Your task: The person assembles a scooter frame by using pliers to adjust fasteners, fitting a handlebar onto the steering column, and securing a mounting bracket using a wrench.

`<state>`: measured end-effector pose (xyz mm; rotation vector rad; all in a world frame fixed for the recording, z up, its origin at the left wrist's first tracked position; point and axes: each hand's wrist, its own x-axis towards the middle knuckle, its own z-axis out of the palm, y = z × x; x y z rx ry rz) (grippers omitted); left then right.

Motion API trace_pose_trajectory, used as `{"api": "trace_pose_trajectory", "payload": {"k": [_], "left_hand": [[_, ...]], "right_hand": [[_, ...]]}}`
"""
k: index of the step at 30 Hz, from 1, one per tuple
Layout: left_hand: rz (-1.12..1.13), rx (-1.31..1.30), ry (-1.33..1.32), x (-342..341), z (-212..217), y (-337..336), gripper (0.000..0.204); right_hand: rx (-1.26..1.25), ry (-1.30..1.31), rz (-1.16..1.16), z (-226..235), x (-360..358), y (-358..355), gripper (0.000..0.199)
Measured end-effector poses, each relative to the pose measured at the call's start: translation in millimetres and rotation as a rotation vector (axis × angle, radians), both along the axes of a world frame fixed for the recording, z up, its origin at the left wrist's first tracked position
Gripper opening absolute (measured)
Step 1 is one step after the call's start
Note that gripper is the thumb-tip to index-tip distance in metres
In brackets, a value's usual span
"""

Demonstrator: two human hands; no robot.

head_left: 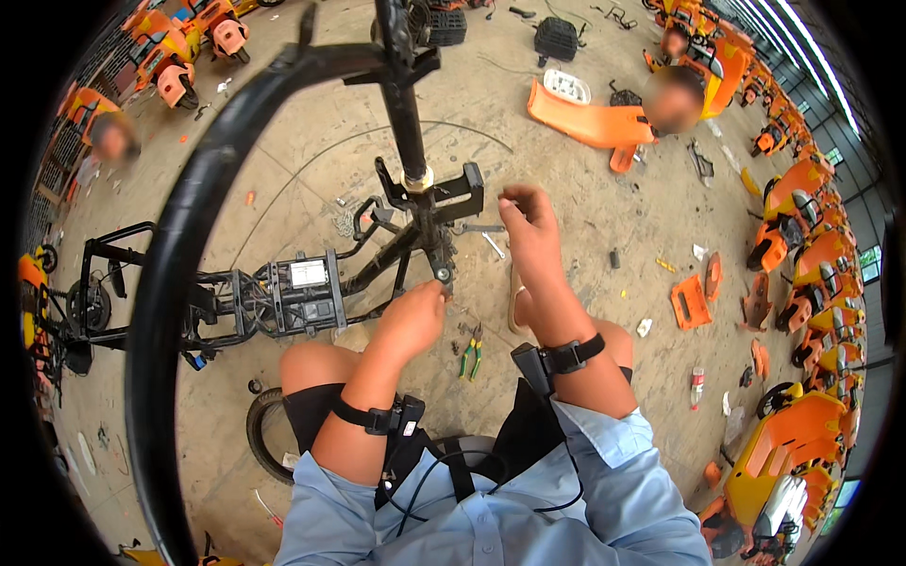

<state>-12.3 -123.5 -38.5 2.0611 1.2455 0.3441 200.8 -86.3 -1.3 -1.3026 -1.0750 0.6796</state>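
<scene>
A black metal vehicle frame (368, 274) lies across the floor to my left, with a black upright tube (406, 132) rising from its front end. A pale nut (416, 179) rings this tube just above a black bracket (462, 193). My left hand (412, 319) is closed at the frame's lower front end, its fingertips against a lug with a round hole. To the right of the bracket, my right hand (530, 226) is raised with fingers curled; what they hold, if anything, is hidden. Green-handled pliers (471, 354) and a wrench (493, 245) lie on the floor below.
A thick black curved tube (179, 226) arches close in front on the left. A tyre (269, 434) lies by my left leg. Orange panels (590, 118) and a bottle (697, 387) are on the floor. Orange vehicles (793, 415) line the right side; other people are farther off.
</scene>
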Motion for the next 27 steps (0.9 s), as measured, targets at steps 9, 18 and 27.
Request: {"api": "trace_pose_trajectory", "payload": {"k": [9, 18, 27], "left_hand": [[-0.103, -0.062, 0.145, -10.2, -12.4, 11.8, 0.036], [-0.217, -0.151, 0.043, 14.1, -26.4, 17.8, 0.045], [-0.161, -0.17, 0.067, -13.6, -28.8, 24.3, 0.048]], "right_hand": [[0.07, -0.295, 0.34, 134.2, -92.4, 63.5, 0.045], [0.047, -0.214, 0.36, 116.6, -80.5, 86.9, 0.029], [0.274, -0.441, 0.183, 237.9, -128.5, 87.0, 0.038]]}}
